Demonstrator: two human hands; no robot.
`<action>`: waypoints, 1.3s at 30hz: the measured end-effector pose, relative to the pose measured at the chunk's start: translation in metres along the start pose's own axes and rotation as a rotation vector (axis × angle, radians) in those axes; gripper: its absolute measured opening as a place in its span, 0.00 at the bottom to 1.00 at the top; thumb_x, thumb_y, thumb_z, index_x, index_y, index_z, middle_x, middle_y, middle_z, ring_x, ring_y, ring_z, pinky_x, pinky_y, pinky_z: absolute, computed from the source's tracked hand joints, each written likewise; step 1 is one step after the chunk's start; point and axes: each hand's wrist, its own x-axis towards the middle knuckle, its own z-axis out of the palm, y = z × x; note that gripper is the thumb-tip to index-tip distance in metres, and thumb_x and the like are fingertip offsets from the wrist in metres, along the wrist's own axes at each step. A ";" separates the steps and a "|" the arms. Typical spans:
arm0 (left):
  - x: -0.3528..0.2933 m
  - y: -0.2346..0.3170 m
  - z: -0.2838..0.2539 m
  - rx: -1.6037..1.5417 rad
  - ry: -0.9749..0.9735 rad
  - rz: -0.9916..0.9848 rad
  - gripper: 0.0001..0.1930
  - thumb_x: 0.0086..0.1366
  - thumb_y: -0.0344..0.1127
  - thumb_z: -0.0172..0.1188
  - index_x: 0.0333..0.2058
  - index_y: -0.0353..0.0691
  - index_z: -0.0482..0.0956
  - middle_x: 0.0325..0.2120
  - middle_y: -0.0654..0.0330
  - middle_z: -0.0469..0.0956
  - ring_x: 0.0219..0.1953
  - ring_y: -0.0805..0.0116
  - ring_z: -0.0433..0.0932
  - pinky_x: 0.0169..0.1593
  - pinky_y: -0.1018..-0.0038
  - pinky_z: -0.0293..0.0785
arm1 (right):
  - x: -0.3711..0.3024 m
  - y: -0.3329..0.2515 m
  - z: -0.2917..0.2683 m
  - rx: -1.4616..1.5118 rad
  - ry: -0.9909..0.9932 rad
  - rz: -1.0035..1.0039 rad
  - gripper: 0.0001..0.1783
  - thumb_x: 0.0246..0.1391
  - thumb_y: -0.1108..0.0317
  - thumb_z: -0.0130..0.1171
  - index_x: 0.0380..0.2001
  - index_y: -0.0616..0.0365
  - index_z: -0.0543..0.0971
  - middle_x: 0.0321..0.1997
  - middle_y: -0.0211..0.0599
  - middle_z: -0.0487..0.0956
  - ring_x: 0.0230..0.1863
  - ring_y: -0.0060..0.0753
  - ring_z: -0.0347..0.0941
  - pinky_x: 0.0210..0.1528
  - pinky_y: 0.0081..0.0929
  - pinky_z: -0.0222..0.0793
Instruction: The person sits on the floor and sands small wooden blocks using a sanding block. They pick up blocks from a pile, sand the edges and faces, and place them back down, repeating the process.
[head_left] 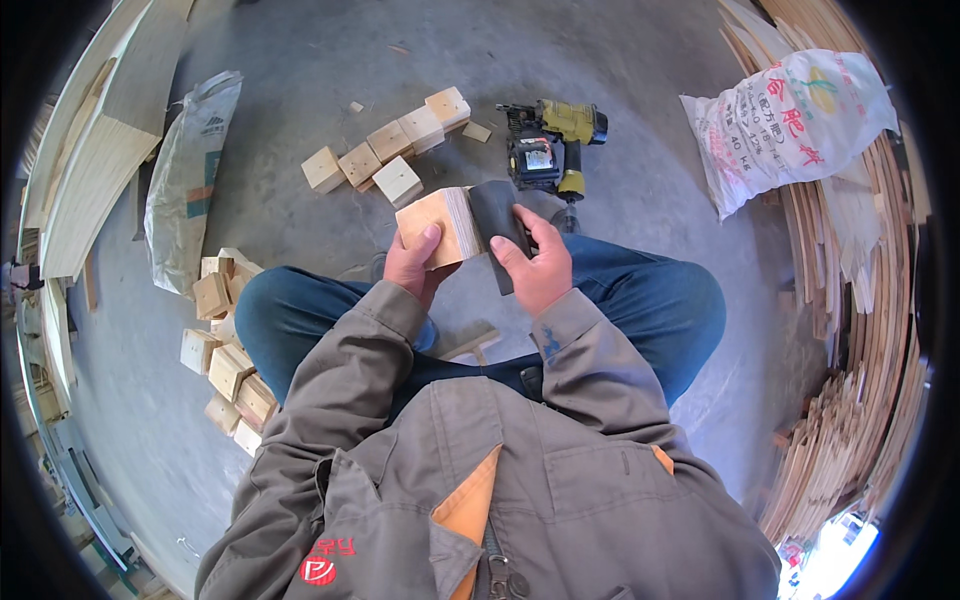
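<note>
My left hand [410,264] is closed round a wooden block [443,226] with layered plywood edges, held up between my knees. In my right hand [543,264] a dark grey flat rectangular piece [490,215] is gripped between thumb and fingers. This piece stands against the block's right side; whether it is a sanding pad I cannot tell. On the floor just beyond my hands lie several pale wooden blocks [390,140], most in a slanting row. Right of them a yellow and black nail gun [552,148] rests on the concrete.
More wooden blocks [232,372] are heaped beside my left knee. A white woven sack [795,128] lies on stacked wood strips [850,400] at the right. Plywood sheets [100,150] and a crumpled plastic sack [188,190] line the left. Small wood scraps [477,132] dot the floor.
</note>
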 end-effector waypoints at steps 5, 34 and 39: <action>0.011 -0.017 -0.009 -0.080 -0.036 0.018 0.35 0.63 0.42 0.71 0.65 0.46 0.63 0.55 0.57 0.75 0.55 0.56 0.78 0.57 0.50 0.78 | -0.007 -0.031 0.003 -0.056 -0.049 -0.342 0.32 0.55 0.60 0.69 0.60 0.65 0.75 0.61 0.54 0.74 0.63 0.52 0.70 0.66 0.40 0.65; -0.005 0.023 0.016 0.218 -0.151 0.131 0.44 0.48 0.36 0.77 0.63 0.33 0.68 0.55 0.55 0.77 0.57 0.62 0.77 0.63 0.65 0.72 | 0.018 0.017 -0.020 0.068 0.130 0.071 0.33 0.54 0.59 0.72 0.59 0.63 0.76 0.56 0.52 0.78 0.56 0.46 0.76 0.60 0.36 0.71; -0.003 0.017 0.007 0.459 -0.069 0.214 0.49 0.38 0.28 0.81 0.62 0.35 0.69 0.56 0.55 0.75 0.57 0.61 0.76 0.62 0.66 0.72 | 0.016 0.002 -0.016 0.188 0.080 0.094 0.32 0.54 0.60 0.73 0.58 0.64 0.77 0.56 0.51 0.78 0.57 0.43 0.76 0.60 0.34 0.71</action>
